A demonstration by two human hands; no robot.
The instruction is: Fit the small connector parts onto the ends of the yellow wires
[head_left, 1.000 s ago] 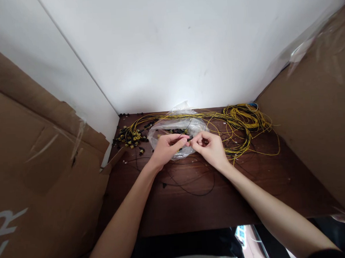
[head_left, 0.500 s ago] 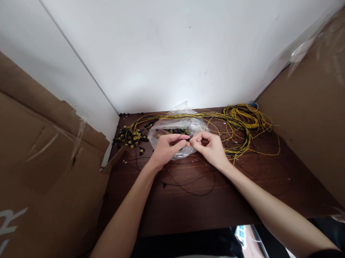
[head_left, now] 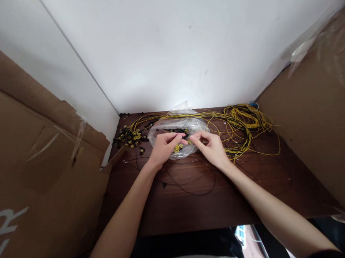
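Over a clear plastic bag [head_left: 199,124], my left hand [head_left: 162,149] pinches a thin dark wire [head_left: 185,123] between thumb and forefinger, its other fingers stretched toward the right. My right hand [head_left: 211,147] faces it with thumb and forefinger pressed together; whatever lies between them is too small to make out. A narrow gap separates the two sets of fingertips. Inside the bag are small yellow pieces [head_left: 177,148] and black pieces [head_left: 177,131], partly hidden by my left hand.
Yellow and black wires [head_left: 241,119] run behind the bag and coil at the right. Their connectors [head_left: 132,135] pile up at the left. A loose black wire [head_left: 199,195] loops on the brown table [head_left: 191,216]. Cardboard [head_left: 41,159] stands left, more cardboard [head_left: 310,110] right, a white wall [head_left: 182,47] behind.
My fingertips have drawn slightly apart, opening a gap between the hands. Yellow pieces in the bag now show below my left fingers.
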